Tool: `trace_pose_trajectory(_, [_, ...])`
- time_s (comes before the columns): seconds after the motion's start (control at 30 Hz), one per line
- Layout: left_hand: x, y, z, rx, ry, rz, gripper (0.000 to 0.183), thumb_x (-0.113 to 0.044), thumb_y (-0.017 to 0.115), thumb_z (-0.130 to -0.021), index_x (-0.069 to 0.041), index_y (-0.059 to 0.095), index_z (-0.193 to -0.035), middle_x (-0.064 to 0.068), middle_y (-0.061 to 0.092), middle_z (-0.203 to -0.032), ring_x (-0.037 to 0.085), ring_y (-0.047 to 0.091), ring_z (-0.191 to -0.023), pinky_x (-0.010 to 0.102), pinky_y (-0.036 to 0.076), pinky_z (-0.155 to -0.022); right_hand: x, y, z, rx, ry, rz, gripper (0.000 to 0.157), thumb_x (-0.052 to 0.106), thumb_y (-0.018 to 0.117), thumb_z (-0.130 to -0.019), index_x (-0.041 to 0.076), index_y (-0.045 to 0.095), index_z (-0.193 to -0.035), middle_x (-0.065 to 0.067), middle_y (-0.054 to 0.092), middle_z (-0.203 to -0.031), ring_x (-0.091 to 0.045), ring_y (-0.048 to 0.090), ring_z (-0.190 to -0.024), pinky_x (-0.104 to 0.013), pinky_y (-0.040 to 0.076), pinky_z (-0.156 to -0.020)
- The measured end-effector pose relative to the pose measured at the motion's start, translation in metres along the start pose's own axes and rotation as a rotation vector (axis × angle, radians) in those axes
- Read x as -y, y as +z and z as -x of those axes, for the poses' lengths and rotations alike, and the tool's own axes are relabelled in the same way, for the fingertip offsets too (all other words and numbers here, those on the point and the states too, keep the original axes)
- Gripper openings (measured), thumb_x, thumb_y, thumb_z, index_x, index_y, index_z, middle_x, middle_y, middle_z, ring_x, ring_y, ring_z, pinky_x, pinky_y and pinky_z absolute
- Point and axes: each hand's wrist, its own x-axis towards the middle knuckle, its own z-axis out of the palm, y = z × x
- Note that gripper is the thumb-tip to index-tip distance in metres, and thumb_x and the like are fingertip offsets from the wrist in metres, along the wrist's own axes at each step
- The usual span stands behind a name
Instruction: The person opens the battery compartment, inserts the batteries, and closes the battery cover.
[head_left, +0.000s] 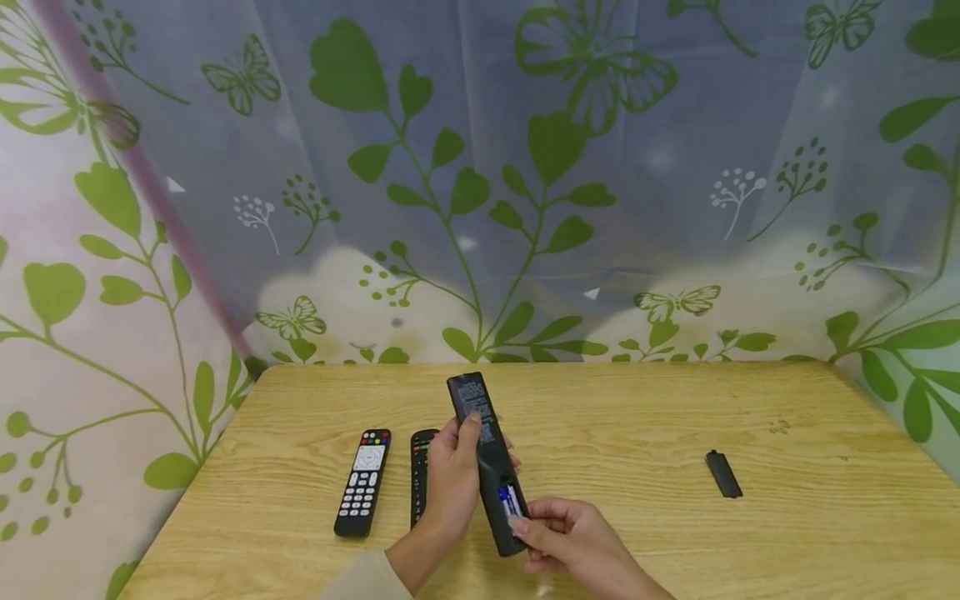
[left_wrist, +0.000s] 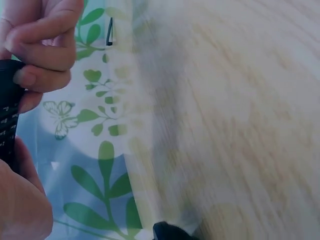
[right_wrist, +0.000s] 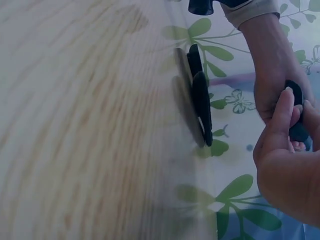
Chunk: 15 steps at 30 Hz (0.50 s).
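Observation:
A black remote control [head_left: 487, 454] is held back side up over the table, tilted, its printed label facing me. Its battery bay lies uncovered near the lower end, with blue-and-silver batteries [head_left: 509, 498] inside. My left hand [head_left: 452, 479] grips the remote's middle from the left, thumb across its back. At the lower end, my right hand [head_left: 577, 537] pinches the remote, its thumb at the bay's batteries and its fingers curled at the right edge. In the left wrist view, the remote's button side [left_wrist: 7, 125] shows between both hands.
To the left lies a black remote with white buttons [head_left: 362, 483]. Another dark remote [head_left: 418, 483] lies beside it, partly hidden by my left hand. A small black battery cover [head_left: 723, 474] lies on the wooden table [head_left: 637, 417] at right. A leaf-patterned curtain [head_left: 480, 208] hangs behind.

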Motion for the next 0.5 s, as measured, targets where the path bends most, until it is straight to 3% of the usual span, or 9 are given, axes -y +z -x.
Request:
trace_pose_trajectory(0.13, [0.002, 0.002, -0.001, -0.014, -0.017, 0.027, 0.042, -0.035, 0.041, -0.103, 0.005, 0.049, -0.112, 0.017, 0.061, -0.082, 0.020, 0.065, -0.060, 0.039, 0.059, -0.062, 0.003, 0.003, 0.002, 0.003, 0.007, 0.035, 0.045, 0.029, 0.069, -0.089, -0.009, 0.062, -0.112, -0.003, 0.058, -0.073, -0.011, 0.057, -0.067, -0.031, 0.059, -0.067])
trace_pose_trajectory(0.27, [0.005, 0.002, -0.002, -0.013, -0.029, 0.030, 0.040, -0.034, 0.040, -0.103, 0.004, 0.048, -0.113, 0.017, 0.060, -0.081, 0.020, 0.064, -0.059, 0.039, 0.059, -0.062, 0.008, -0.001, 0.004, 0.056, 0.053, 0.009, 0.055, 0.030, 0.066, -0.091, -0.011, 0.053, -0.125, -0.007, 0.062, -0.083, -0.013, 0.060, -0.070, -0.032, 0.059, -0.070])
trace_pose_trajectory(0.4, [0.005, 0.001, -0.004, -0.008, -0.023, 0.028, 0.041, -0.034, 0.040, -0.103, 0.005, 0.048, -0.114, 0.019, 0.061, -0.084, 0.021, 0.065, -0.061, 0.041, 0.059, -0.064, 0.016, -0.018, 0.009, 0.145, 0.053, 0.038, 0.062, 0.032, 0.055, -0.098, -0.011, 0.038, -0.138, -0.012, 0.063, -0.099, -0.019, 0.063, -0.081, -0.036, 0.058, -0.077])
trace_pose_trajectory(0.5, [0.004, -0.002, -0.006, -0.025, -0.015, 0.012, 0.044, -0.036, 0.040, -0.103, 0.005, 0.049, -0.114, 0.018, 0.062, -0.084, 0.021, 0.066, -0.062, 0.042, 0.059, -0.065, 0.024, -0.040, 0.015, 0.187, 0.011, 0.109, 0.058, 0.032, 0.048, -0.101, -0.011, 0.036, -0.139, -0.014, 0.061, -0.105, -0.023, 0.062, -0.087, -0.038, 0.057, -0.080])
